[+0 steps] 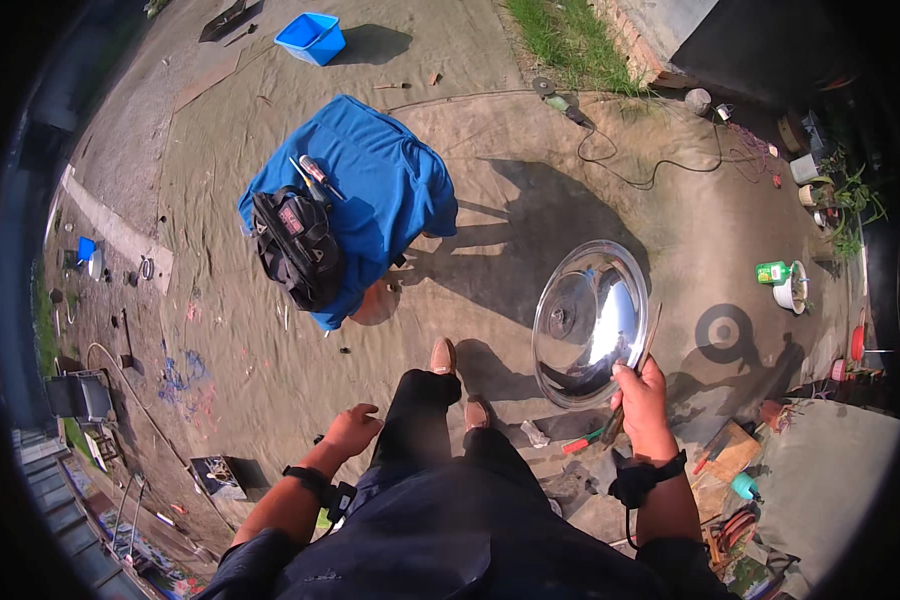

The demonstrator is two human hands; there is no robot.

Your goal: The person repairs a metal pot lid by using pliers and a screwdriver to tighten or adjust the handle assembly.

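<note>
Lid: a round, shiny, mirror-bright metal lid (590, 320) with a small knob at its centre is held up on edge in front of the person, to the right of their legs, above the sandy ground.
Right hand: the right hand (642, 395) is closed on the lid's lower rim, thumb over the front and fingers behind; a thin brown stick (638, 365) runs up along the rim from the same grasp.
Left hand: the left hand (352, 428) hangs loose beside the left thigh with fingers half curled, holding nothing and touching nothing.
Wrists: each forearm carries a black strap, with a small black device (338, 496) on the left one.
Feet: two tan shoes (443, 355) stand on the ground just ahead, between the hands.
Co-worker: a second person in a bright blue shirt (370, 190) bends low in front, with a black tool bag (295, 245) on their back and a screwdriver (320, 177) lying on the shirt.
Ground: a red-handled tool (578, 443) lies near the right foot, below the lid.
Farther off: a blue plastic tub (312, 37) sits far ahead, a black cable (650, 165) trails across the ground to the upper right, and a white pot with a green bottle (773, 272) beside it stands well to the right.
</note>
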